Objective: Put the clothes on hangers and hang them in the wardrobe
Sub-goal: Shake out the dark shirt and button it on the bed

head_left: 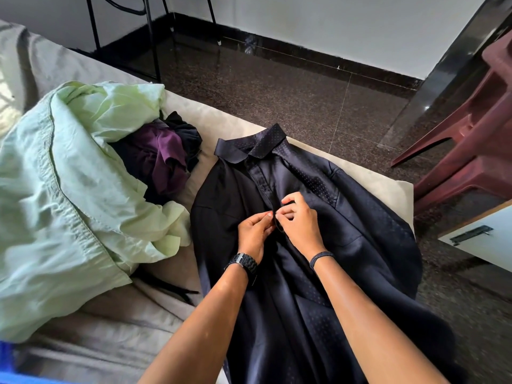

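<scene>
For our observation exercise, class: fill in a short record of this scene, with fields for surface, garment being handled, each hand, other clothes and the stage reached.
surface: bed
garment: dark dotted shirt, laid flat, collar away from the person
left hand: pinches the shirt's front placket
right hand: pinches the same placket, at a button
other clothes: pale green garment; purple and black pile
stage: no hanger visible in the shirt

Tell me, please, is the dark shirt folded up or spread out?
Spread out: the dark shirt lies flat on the bed, collar away, both hands pinching its placket.
</scene>
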A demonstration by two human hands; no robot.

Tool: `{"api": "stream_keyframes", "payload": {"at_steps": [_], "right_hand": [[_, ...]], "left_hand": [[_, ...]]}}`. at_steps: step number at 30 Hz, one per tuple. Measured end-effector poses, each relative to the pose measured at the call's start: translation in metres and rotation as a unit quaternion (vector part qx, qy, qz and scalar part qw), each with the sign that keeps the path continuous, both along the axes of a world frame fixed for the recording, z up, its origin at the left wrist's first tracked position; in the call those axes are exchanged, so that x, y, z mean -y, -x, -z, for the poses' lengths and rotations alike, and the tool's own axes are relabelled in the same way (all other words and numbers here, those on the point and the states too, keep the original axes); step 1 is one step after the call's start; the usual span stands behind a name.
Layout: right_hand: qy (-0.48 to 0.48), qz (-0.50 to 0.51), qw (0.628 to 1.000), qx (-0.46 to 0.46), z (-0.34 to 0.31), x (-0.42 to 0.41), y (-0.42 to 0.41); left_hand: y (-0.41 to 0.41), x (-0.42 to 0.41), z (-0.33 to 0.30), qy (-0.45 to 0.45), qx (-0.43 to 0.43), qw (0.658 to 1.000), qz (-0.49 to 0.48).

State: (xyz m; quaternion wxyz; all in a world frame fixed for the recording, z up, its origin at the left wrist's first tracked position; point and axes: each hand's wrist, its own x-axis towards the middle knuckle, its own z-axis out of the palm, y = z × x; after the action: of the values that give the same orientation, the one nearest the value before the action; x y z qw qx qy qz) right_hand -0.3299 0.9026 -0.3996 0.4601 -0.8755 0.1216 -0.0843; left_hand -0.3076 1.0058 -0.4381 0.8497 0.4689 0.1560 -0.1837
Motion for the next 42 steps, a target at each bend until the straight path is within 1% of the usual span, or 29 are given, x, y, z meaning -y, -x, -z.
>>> {"api": "stream_keyframes", "payload": {"at_steps": [6,9,11,13,15,17,18,19,20,21,22,23,24,25,27,28,29,31,33,34,36,37,38,42], "right_hand": [[0.011,0.031,0.999,0.007,0.005,-0.012,-0.003],[0.031,0.030,0.999,0.016,0.007,-0.015,-0.002],[0.023,0.039,0.999,0.017,0.005,-0.013,-0.001],[-0.015,0.043,0.999,-0.012,0.000,-0.006,-0.003],[-0.097,0.040,0.993,-0.057,-0.004,0.003,-0.007],[-0.205,0.035,0.973,-0.102,-0.005,0.009,-0.010],[-0.238,0.033,0.964,-0.117,-0.006,0.010,-0.011],[-0.249,0.033,0.960,-0.126,-0.005,0.010,-0.011],[-0.231,0.037,0.964,-0.126,-0.006,0.009,-0.012],[-0.175,0.042,0.977,-0.116,-0.006,0.010,-0.013],[-0.099,0.049,0.989,-0.099,-0.008,0.010,-0.012],[-0.034,0.054,0.995,-0.079,-0.011,0.011,-0.009],[0.002,0.051,0.997,-0.062,-0.015,0.013,-0.004],[0.016,0.041,0.998,-0.050,-0.020,0.014,0.004],[0.047,-0.007,0.998,-0.037,-0.024,0.018,0.022],[0.083,-0.037,0.995,-0.029,-0.023,0.021,0.032],[0.131,-0.065,0.989,-0.025,-0.021,0.024,0.042],[0.224,-0.103,0.968,-0.036,-0.014,0.029,0.057],[0.287,-0.111,0.950,-0.055,-0.012,0.029,0.068],[0.303,-0.108,0.945,-0.062,-0.011,0.027,0.071],[0.319,-0.096,0.941,-0.064,-0.013,0.022,0.073],[0.319,-0.085,0.941,-0.067,-0.015,0.019,0.073],[0.310,-0.067,0.946,-0.072,-0.016,0.018,0.072],[0.216,-0.008,0.970,-0.112,-0.022,0.021,0.071]], "left_hand": [[0.002,0.000,-0.002,-0.018,0.027,0.999,0.027],[0.002,-0.001,0.000,-0.026,0.019,0.999,0.020],[0.001,-0.001,-0.001,-0.021,0.011,1.000,0.018],[0.000,-0.001,-0.002,-0.013,0.006,1.000,0.019],[0.000,-0.002,-0.004,-0.012,0.002,1.000,0.021],[0.000,-0.004,-0.004,-0.008,0.000,1.000,0.026],[0.000,-0.005,-0.004,-0.007,0.000,1.000,0.027],[0.000,-0.005,-0.005,-0.008,-0.001,1.000,0.027],[0.000,-0.005,-0.006,-0.014,0.000,1.000,0.023],[0.000,-0.004,-0.006,-0.025,0.000,1.000,0.016],[0.001,-0.003,-0.006,-0.037,0.003,0.999,0.007],[0.002,-0.001,-0.008,-0.053,0.009,0.999,0.000],[0.004,0.000,-0.009,-0.070,0.022,0.997,-0.005],[0.006,0.001,-0.011,-0.093,0.037,0.995,-0.008],[0.014,0.000,-0.014,-0.160,0.083,0.984,-0.001],[0.019,-0.002,-0.016,-0.206,0.115,0.972,0.009],[0.026,-0.004,-0.018,-0.262,0.151,0.953,0.018],[0.040,-0.011,-0.016,-0.374,0.232,0.898,0.021],[0.054,-0.016,-0.012,-0.440,0.296,0.846,0.053],[0.060,-0.019,-0.012,-0.461,0.308,0.828,0.088],[0.063,-0.023,-0.013,-0.501,0.305,0.794,0.163],[0.063,-0.024,-0.015,-0.517,0.300,0.781,0.182],[0.061,-0.024,-0.018,-0.525,0.289,0.777,0.190],[0.053,-0.016,-0.032,-0.544,0.211,0.792,0.180]]}}
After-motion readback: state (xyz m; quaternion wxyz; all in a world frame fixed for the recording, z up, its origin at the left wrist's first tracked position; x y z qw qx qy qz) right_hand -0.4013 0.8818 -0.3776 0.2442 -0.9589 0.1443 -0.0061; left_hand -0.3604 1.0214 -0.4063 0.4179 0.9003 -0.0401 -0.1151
